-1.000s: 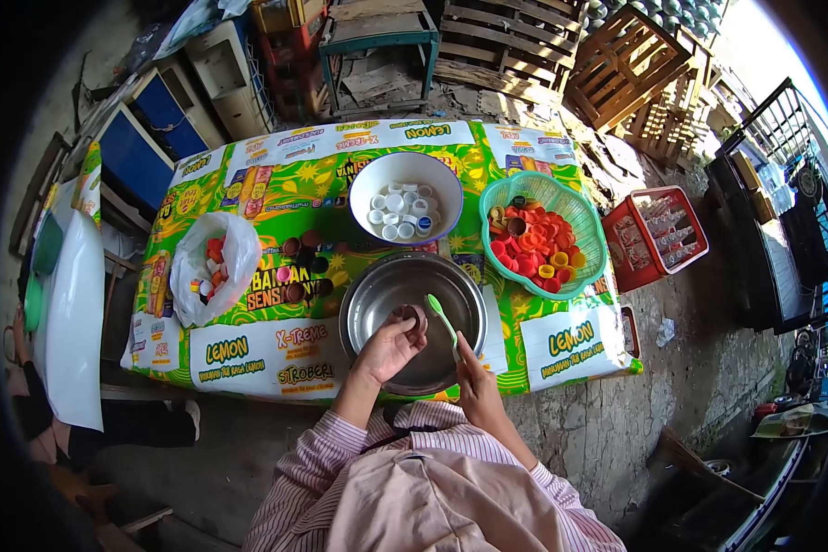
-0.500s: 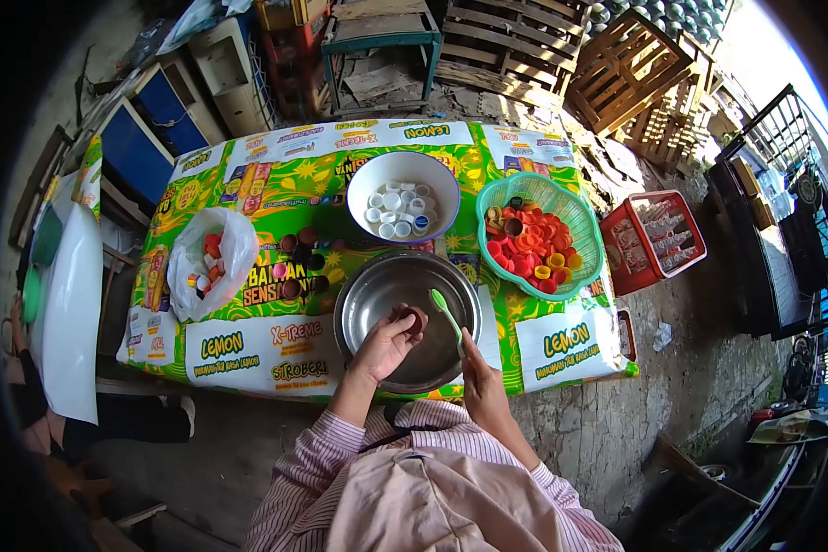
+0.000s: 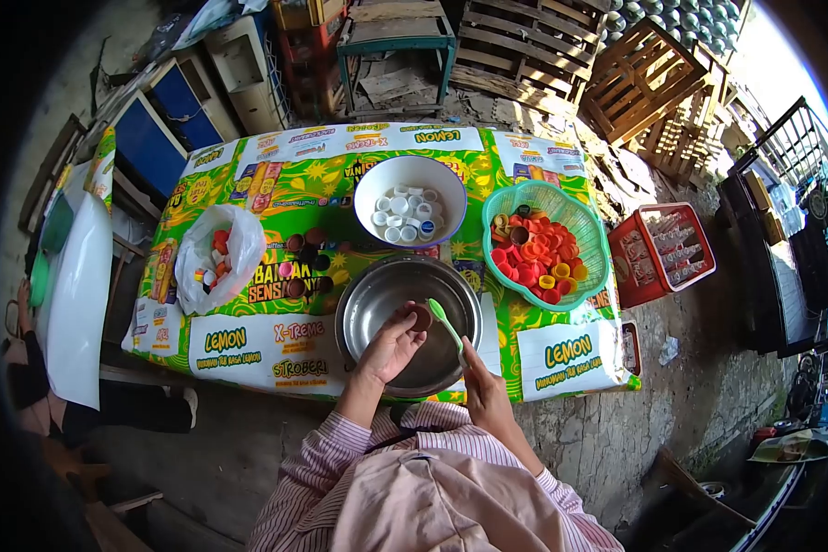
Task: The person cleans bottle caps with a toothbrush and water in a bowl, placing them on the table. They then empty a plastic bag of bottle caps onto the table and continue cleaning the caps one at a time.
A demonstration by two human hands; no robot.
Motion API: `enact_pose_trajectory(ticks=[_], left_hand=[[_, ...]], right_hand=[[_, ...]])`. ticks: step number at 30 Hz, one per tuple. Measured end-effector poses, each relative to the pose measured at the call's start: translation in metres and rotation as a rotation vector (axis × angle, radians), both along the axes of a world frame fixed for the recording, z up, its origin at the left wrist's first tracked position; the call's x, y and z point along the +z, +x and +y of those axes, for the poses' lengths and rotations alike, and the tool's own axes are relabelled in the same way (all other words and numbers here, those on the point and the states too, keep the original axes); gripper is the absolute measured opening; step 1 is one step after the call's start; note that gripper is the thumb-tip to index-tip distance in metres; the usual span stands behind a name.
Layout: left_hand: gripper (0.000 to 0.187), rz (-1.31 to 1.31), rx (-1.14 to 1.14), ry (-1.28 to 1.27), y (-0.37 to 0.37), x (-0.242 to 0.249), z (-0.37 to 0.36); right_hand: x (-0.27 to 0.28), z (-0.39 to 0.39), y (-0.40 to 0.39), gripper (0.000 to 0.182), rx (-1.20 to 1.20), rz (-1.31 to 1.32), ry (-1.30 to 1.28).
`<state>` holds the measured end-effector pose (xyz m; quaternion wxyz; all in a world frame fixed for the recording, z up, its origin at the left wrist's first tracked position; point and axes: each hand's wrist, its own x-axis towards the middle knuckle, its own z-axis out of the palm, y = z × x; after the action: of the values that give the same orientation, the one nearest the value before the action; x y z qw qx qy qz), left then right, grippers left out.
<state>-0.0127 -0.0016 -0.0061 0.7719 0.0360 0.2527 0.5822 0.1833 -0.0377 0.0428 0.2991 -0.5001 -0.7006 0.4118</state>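
Note:
My left hand (image 3: 392,347) holds a small brown bottle cap (image 3: 420,318) over the steel bowl (image 3: 374,293). My right hand (image 3: 483,390) grips a green toothbrush (image 3: 445,324) whose head lies against the cap. Behind the steel bowl stands a white bowl (image 3: 388,173) with several white caps. A green basket (image 3: 587,237) of red, orange and yellow caps sits to the right. Several brown and dark caps (image 3: 305,262) lie loose on the green printed table cover (image 3: 276,345).
A white plastic bag (image 3: 235,262) with mixed caps lies at the left of the table. A red bottle crate (image 3: 664,250) stands on the ground at right. Wooden pallets (image 3: 515,41) and crates are stacked behind. Another person's leg (image 3: 110,416) shows at far left.
The toothbrush head has moved closer onto the cap in my left hand. The view has shifted slightly; both hands stay over the steel bowl.

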Motion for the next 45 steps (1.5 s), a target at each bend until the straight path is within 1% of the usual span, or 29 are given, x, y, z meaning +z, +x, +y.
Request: enact_pose_trajectory(ticks=[2,3,5,8,9,12,13,15,18,20,21,22,23,24,25,27,28,30,31,32,33,34,36,38,39,41,42,44,45], left_hand=[[0.017,-0.017,-0.027,0.02,-0.002,-0.006,0.002],[0.017,-0.017,-0.025,0.022,0.0,-0.004,0.002],[0.017,-0.009,0.051,-0.037,0.005,0.0,0.001],[0.014,-0.025,0.068,0.031,0.004,0.0,0.001],[0.014,-0.026,0.069,0.031,0.004,0.0,0.002],[0.013,0.002,0.061,0.007,0.005,0.001,0.002],[0.014,-0.024,0.078,0.037,0.005,0.002,0.001],[0.017,-0.05,0.09,0.069,0.005,0.004,0.0],[0.014,-0.054,0.071,0.049,0.001,0.0,-0.001],[0.012,-0.085,0.022,0.076,-0.005,-0.011,-0.002],[0.012,-0.084,0.02,0.075,-0.004,-0.008,-0.002],[0.016,-0.041,0.03,0.037,-0.003,-0.005,-0.002],[0.021,0.001,0.04,-0.002,-0.001,-0.002,-0.002],[0.021,-0.003,0.042,-0.001,0.001,0.001,-0.002],[0.024,-0.018,0.054,-0.001,0.002,0.005,-0.003],[0.027,-0.029,0.062,-0.003,-0.001,0.008,-0.005],[0.028,0.005,0.062,-0.021,-0.002,0.008,-0.005],[0.029,0.036,0.059,-0.037,-0.002,0.01,-0.005],[0.029,0.139,0.079,-0.042,-0.001,0.012,-0.006],[0.03,0.244,0.099,-0.048,0.001,0.014,-0.007],[0.029,0.329,0.158,-0.005,0.004,0.02,-0.008],[0.029,0.329,0.155,-0.006,0.002,0.021,-0.008],[0.029,0.228,0.119,0.059,-0.005,0.021,-0.007],[0.03,0.236,0.132,0.049,-0.005,0.021,-0.007],[0.029,0.282,0.128,0.048,-0.005,0.024,-0.008],[0.028,0.331,0.117,0.043,-0.007,0.025,-0.01],[0.028,0.345,0.126,0.037,-0.007,0.024,-0.01],[0.027,0.36,0.137,0.032,-0.009,0.022,-0.01],[0.027,0.324,0.133,0.039,-0.012,0.021,-0.011]], right_hand=[[0.001,0.001,0.002,0.057,0.043,-0.008,-0.035],[0.001,0.003,0.003,0.057,0.007,-0.007,-0.032],[0.0,0.007,0.004,0.057,-0.061,-0.007,-0.027],[-0.001,0.006,0.002,0.052,0.031,0.058,0.024],[-0.002,0.008,0.002,0.059,0.017,0.02,-0.067],[-0.003,0.011,0.006,0.059,0.004,0.029,-0.005],[-0.003,0.011,0.006,0.059,0.06,0.007,-0.004],[-0.003,0.013,0.003,0.059,0.039,0.008,-0.028],[-0.005,0.016,0.005,0.059,-0.01,-0.014,-0.076],[-0.002,0.013,0.005,0.061,0.079,0.034,0.054],[0.004,0.012,0.004,0.063,0.119,-0.032,-0.033],[0.002,0.012,0.002,0.063,0.115,-0.033,-0.032],[-0.002,0.011,0.0,0.063,0.055,-0.015,-0.042],[-0.004,0.011,-0.001,0.063,-0.001,0.001,-0.051],[-0.003,0.01,-0.002,0.063,0.001,0.0,-0.052],[-0.003,0.007,-0.004,0.061,0.114,0.045,-0.001],[-0.004,0.006,-0.007,0.061,0.111,0.045,0.0],[-0.007,0.006,-0.014,0.053,0.003,0.036,0.034],[-0.006,0.006,-0.014,0.052,-0.038,-0.01,-0.026],[-0.003,0.005,-0.015,0.052,-0.038,-0.009,-0.026],[0.002,0.004,-0.016,0.052,0.027,-0.046,0.056],[0.004,0.003,-0.017,0.052,0.092,-0.083,0.136],[0.0,0.0,-0.021,0.051,0.074,-0.098,0.144],[0.002,0.001,-0.023,0.05,0.047,-0.139,0.093],[0.0,0.003,-0.024,0.05,0.047,-0.139,0.093],[-0.008,0.007,-0.023,0.052,-0.062,-0.146,0.091],[-0.006,0.006,-0.022,0.052,-0.064,-0.147,0.091],[0.0,0.004,-0.023,0.053,0.023,-0.105,0.183],[0.003,0.0,-0.024,0.053,0.103,-0.119,0.175]])
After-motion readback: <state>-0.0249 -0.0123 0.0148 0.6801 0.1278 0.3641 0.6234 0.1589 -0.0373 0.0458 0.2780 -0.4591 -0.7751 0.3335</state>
